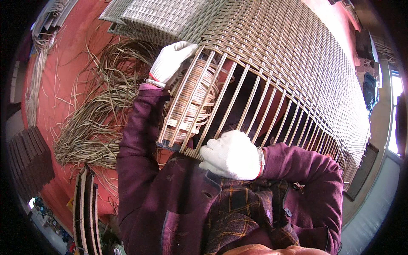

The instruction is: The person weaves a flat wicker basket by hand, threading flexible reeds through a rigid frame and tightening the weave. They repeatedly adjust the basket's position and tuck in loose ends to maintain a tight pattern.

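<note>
A large wicker panel (272, 46) of tan-grey strands slants away in front of me. Its near part is an unwoven row of parallel rods (229, 104). My left hand (170, 61), in a white knit glove, is closed at the panel's left corner, fingertips against the weave's edge. My right hand (233, 156), gloved alike, is curled at the near ends of the rods by the wrapped near rail (191, 152). What its fingers hold is hidden. Behind the leftmost rods lies a bundle of coiled weaving strands (199, 95).
A grey woven piece (153, 21) adjoins the panel at the far left. A heap of loose strands (95, 127) lies on the red surface (51, 97) to my left. Dark slatted pieces (29, 155) are at the left rim, curved boards (87, 212) at lower left.
</note>
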Motion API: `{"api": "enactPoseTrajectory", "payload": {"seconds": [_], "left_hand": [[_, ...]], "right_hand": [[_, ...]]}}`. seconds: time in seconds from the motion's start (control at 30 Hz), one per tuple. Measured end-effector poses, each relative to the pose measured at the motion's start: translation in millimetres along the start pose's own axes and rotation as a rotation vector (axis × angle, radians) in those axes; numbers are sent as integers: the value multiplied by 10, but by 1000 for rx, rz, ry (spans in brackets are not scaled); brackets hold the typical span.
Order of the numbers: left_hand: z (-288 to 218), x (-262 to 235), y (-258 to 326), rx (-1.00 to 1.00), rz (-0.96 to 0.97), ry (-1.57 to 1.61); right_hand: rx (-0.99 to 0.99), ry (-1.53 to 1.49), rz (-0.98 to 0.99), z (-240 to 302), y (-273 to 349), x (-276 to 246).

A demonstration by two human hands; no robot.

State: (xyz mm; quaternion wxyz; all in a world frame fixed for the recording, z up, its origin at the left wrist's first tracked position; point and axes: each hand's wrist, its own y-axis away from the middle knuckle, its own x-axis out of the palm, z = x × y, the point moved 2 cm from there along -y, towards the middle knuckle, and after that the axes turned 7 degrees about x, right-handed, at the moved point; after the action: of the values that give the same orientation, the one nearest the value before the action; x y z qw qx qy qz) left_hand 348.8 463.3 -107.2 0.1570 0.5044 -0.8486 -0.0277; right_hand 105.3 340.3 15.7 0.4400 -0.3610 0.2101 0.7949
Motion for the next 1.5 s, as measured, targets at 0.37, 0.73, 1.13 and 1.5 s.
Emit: {"api": "enactPoseTrajectory", "payload": {"seconds": [0.37, 0.73, 1.13, 1.5], "left_hand": [[-3, 79, 48, 5, 36, 33], [282, 177, -8, -218, 361, 430], [475, 38, -233, -147, 505, 226], [31, -196, -231, -30, 449, -259]], "right_hand": [[-20, 14, 5, 27, -74, -34], [-43, 18, 42, -3, -82, -45], [24, -16, 151, 49, -118, -122], [25, -8, 160, 72, -144, -188]]}}
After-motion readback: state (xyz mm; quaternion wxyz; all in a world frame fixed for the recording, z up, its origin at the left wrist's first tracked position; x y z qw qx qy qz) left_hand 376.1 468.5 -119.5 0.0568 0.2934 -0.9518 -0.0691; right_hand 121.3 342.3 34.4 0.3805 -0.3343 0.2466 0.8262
